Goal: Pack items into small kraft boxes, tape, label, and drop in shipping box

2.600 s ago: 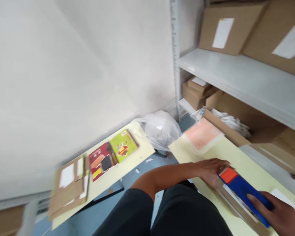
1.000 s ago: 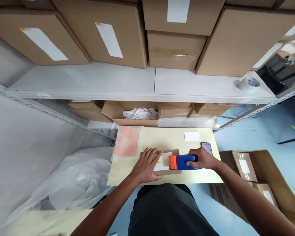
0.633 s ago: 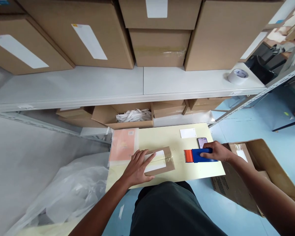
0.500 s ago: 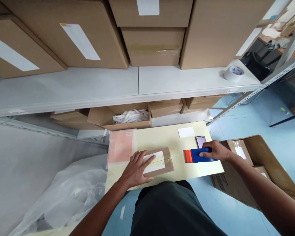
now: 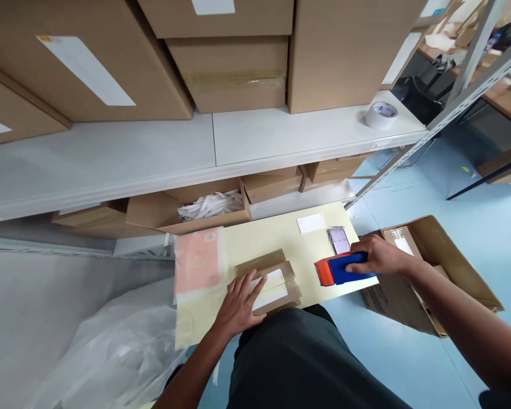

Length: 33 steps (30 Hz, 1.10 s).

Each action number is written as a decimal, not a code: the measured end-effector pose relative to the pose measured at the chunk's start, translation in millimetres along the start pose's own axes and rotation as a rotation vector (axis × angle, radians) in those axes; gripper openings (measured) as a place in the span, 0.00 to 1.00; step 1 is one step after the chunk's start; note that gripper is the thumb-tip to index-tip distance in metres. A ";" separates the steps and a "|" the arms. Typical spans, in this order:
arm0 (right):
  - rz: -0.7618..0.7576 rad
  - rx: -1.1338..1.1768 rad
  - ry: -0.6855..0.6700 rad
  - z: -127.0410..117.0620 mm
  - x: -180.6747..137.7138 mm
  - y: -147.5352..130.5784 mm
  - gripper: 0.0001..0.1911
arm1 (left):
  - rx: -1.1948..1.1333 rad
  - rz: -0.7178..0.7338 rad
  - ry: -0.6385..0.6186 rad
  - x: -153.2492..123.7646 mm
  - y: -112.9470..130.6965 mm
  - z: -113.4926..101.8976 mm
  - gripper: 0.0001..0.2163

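A small taped cardboard box (image 5: pixel 290 278) with a white label lies at the table's near edge, close to my body, and looks tipped a little towards me. My left hand (image 5: pixel 241 302) grips its left end, fingers spread over the label and thumb by the near edge; the fingers' undersides are hidden. In my right hand (image 5: pixel 377 257) is a blue and orange tape dispenser (image 5: pixel 343 269), held just above or on the right side of the table, which I cannot tell. A phone (image 5: pixel 339 241) lies behind it, and a white card (image 5: pixel 311 223) farther back.
An orange-pink packet in clear plastic (image 5: pixel 198 261) covers the table's left part. Beyond the table stands a grey shelf (image 5: pixel 153 147) with large boxes and a tape roll (image 5: pixel 381 116). An open carton (image 5: pixel 464 261) holding boxes stands right; a plastic bag (image 5: pixel 114 341) lies left.
The small box has tipped towards me, showing more of its far side. The tape dispenser has turned slightly in my right hand. The whole view has shifted to the right.
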State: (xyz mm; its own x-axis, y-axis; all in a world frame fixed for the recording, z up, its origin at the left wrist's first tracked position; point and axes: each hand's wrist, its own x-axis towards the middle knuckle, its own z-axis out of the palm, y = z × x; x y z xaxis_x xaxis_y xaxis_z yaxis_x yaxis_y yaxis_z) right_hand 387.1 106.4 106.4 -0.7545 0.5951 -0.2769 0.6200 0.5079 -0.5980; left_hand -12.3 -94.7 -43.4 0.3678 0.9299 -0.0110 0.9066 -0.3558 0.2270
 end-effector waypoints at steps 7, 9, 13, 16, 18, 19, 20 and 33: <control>0.113 -0.028 -0.047 43.7 13.7 40.4 0.26 | 0.003 0.044 -0.004 3.5 -2.9 2.3 0.46; 0.128 -0.031 -0.032 58.1 16.7 51.1 0.27 | 0.008 0.058 -0.025 5.7 -2.6 -0.7 0.45; 0.135 -0.027 -0.033 80.1 20.4 64.7 0.29 | 0.023 0.089 -0.066 9.5 -3.0 -4.6 0.44; 0.158 -0.068 -0.074 85.6 23.3 58.0 0.29 | 0.032 0.087 -0.094 11.7 -4.1 -5.0 0.43; 0.218 -0.168 -0.113 86.8 27.5 43.5 0.29 | 0.035 0.075 -0.107 13.1 -4.0 -4.9 0.43; 0.258 -0.225 -0.129 88.1 30.7 34.0 0.29 | 0.035 0.072 -0.112 13.9 -3.6 -5.0 0.43; 0.303 -0.275 -0.138 90.2 34.6 23.7 0.29 | 0.034 0.072 -0.117 14.7 -3.1 -5.3 0.43; 0.507 -0.379 -0.043 159.5 53.5 -28.9 0.24 | 0.071 0.070 -0.083 10.9 0.7 -5.7 0.44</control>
State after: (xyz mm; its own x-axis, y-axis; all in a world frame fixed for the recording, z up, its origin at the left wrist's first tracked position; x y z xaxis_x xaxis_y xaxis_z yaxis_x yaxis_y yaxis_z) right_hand 294.5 24.2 -11.1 -0.3500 0.7980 -0.4906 0.9298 0.3594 -0.0787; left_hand -8.8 -84.3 -37.8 0.4436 0.8927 -0.0792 0.8895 -0.4278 0.1602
